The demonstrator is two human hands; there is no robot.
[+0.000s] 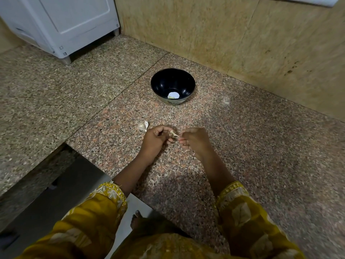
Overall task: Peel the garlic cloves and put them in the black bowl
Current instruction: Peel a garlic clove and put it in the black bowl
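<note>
Yellow sleeves (104, 200) lowest in frame. Both forearms reach forward over the granite bench (242, 137), wrists turned inward.

Left hand (155, 139): fingers curled, grip closed round a garlic clove (172, 135). Right hand (196, 141): grip pinching the clove's loose skin (ring (186, 144) on one finger).

Unpeeled garlic (143, 126) lies on the bench at 10 o'clock of the left hand, just beside it.

Black bowl (164, 81) stands at 12 o'clock, well apart. There is a pale patch at its bottom; clove or glare, cannot tell.

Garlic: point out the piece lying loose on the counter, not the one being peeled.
The pale loose piece resting on the counter just beyond the left hand, untouched. The other clove is pinched between that hand and the right hand.
</note>
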